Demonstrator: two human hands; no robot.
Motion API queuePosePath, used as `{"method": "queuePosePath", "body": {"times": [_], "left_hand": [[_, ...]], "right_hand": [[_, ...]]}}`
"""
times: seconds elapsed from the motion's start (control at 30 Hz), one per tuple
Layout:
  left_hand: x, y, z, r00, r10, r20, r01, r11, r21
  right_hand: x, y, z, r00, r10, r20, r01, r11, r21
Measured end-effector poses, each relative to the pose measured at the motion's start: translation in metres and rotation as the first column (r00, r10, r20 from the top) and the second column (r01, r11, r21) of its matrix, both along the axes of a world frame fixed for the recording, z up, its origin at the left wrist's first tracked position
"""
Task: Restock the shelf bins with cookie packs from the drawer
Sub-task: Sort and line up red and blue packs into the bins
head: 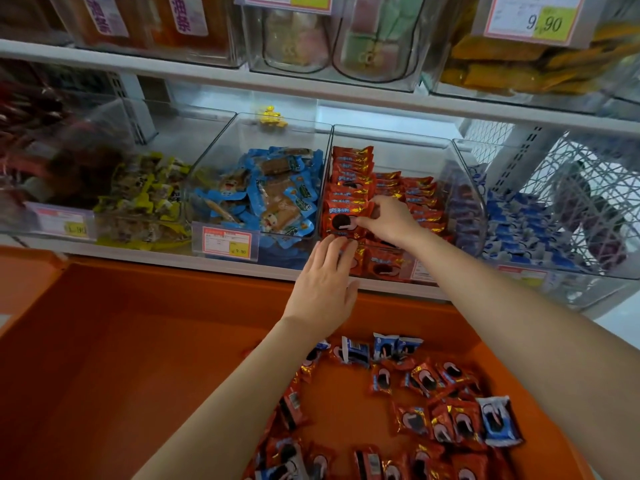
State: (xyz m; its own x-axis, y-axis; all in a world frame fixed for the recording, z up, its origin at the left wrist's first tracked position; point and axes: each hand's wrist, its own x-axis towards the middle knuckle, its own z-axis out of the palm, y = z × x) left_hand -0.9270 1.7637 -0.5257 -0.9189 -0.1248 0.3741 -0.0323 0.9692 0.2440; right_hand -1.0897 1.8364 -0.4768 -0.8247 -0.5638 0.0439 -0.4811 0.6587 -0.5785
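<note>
Progress: roughly midway, I judge | right hand pinches red foil cookie pack at near-left row of clear plastic shelf bin | left hand, fingers straight, touches bin front | many red and blue packs lie in orange drawer

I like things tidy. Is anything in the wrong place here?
Yes: one small yellow pack sits alone behind the blue snack packs. In the orange drawer, red and blue cookie packs lie jumbled together.
</note>
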Motion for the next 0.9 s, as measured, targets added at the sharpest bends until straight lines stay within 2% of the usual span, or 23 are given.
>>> {"method": "queuePosePath", "body": {"times": [0.27,0.43,0.5,0.57,0.7,0.73,0.83,0.9], "left_hand": [[0.001,0.002,0.004,0.999,0.012,0.03,-0.012,1.0,-0.022],[0.003,0.004,0.008,0.997,0.016,0.073,-0.014,0.999,-0.033],[0.003,0.006,0.009,0.996,0.022,0.085,-0.018,0.999,-0.05],[0.003,0.009,0.01,0.994,0.038,0.106,-0.03,0.997,-0.072],[0.001,0.02,0.01,0.978,0.122,0.169,-0.103,0.988,-0.117],[0.001,0.024,0.01,0.977,0.141,0.161,-0.122,0.985,-0.124],[0.004,0.034,-0.002,0.991,0.136,0.017,-0.133,0.984,-0.115],[0.009,0.043,-0.021,0.995,0.097,-0.037,-0.101,0.987,-0.123]], "right_hand": [[0.008,0.009,-0.001,0.986,-0.015,-0.165,0.019,1.0,0.022],[0.026,0.032,0.004,0.927,0.037,-0.374,-0.068,0.995,-0.07],[0.037,0.054,0.002,0.88,0.129,-0.458,-0.152,0.988,-0.012],[0.047,0.08,-0.006,0.848,0.233,-0.476,-0.204,0.973,0.112],[0.055,0.124,-0.027,0.769,0.332,-0.546,-0.214,0.939,0.269],[0.056,0.132,-0.032,0.754,0.33,-0.568,-0.21,0.94,0.268],[0.062,0.154,-0.049,0.728,0.32,-0.607,-0.208,0.946,0.249],[0.068,0.168,-0.067,0.743,0.313,-0.592,-0.211,0.948,0.238]]}}
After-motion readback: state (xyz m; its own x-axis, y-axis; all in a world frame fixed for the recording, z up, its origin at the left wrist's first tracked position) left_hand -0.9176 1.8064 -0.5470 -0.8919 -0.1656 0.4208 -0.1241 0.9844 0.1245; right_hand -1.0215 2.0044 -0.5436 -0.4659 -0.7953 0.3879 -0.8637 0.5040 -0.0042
